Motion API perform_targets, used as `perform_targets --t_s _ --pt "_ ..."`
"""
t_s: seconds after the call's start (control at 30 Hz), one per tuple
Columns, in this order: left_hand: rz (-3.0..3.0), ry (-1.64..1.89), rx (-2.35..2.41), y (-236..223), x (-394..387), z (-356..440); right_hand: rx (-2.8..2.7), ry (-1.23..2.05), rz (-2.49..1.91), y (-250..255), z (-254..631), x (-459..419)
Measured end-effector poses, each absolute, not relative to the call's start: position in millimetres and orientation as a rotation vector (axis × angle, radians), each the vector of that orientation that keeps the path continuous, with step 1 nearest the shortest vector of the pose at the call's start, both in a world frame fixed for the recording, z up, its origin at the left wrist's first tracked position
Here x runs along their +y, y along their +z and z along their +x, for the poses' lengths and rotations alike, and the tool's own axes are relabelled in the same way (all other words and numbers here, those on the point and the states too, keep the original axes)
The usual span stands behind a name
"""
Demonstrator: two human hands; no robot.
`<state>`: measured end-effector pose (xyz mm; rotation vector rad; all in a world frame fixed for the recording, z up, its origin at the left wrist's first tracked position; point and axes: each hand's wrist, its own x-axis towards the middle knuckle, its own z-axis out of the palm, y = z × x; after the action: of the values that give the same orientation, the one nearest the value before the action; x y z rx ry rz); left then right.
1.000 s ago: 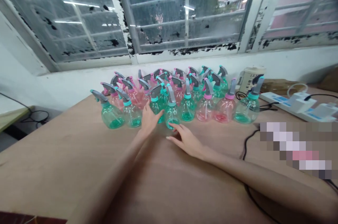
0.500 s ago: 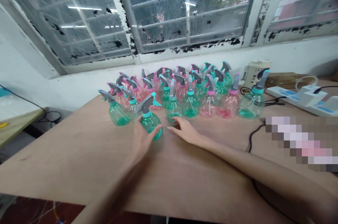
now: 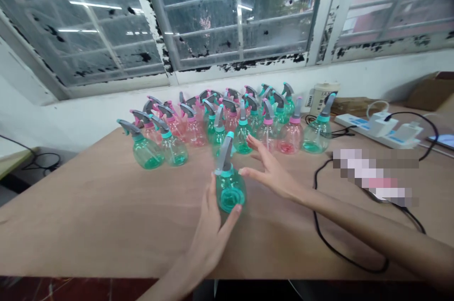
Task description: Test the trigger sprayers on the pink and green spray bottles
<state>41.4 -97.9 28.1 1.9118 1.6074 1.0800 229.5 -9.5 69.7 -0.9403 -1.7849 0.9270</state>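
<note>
My left hand (image 3: 216, 218) is wrapped round the lower body of a green spray bottle (image 3: 231, 187), tilted, with a grey head and teal collar. Just right of that bottle is my right hand (image 3: 271, 168), its thumb and fingers apart and nothing held. Its thumb tip comes close to the bottle's shoulder; whether they touch I cannot tell. Beyond both hands several more spray bottles stand in rows, among them a green bottle (image 3: 148, 152) at the left, a pink bottle (image 3: 290, 136) and a clear green-tinted bottle (image 3: 317, 136) at the right end.
The brown table (image 3: 106, 225) runs back to a white wall under barred windows. At the right are a paper cup (image 3: 323, 95), a power strip (image 3: 378, 133) with plugs, a cardboard box (image 3: 434, 92) and a black cable (image 3: 315, 197). A pixelated patch covers something beside the cable.
My left hand has brought the green spray bottle rightward and nearer to me, turning its head. My right hand has moved right and spread wider. The whole view has shifted slightly.
</note>
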Motion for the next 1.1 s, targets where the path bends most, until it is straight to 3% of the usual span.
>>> perform_targets --t_s 0.2,0.53,0.77,1.1 --pt "2.214 0.737 1.597 25.8 -117.5 76.0 -1.814 0.839 -0.891 73.3 236.0 -16.7" --pt "2.580 0.779 1.321 23.0 -103.7 93.7 -1.717 0.754 -0.895 54.1 255.6 -8.8" --pt "2.620 0.888 1.018 21.2 -51.3 82.7 -1.738 0.649 -0.879 57.2 276.7 10.6" --pt "2.495 1.028 1.420 5.2 18.3 51.1 -1.893 0.750 -0.784 70.2 262.8 31.1"
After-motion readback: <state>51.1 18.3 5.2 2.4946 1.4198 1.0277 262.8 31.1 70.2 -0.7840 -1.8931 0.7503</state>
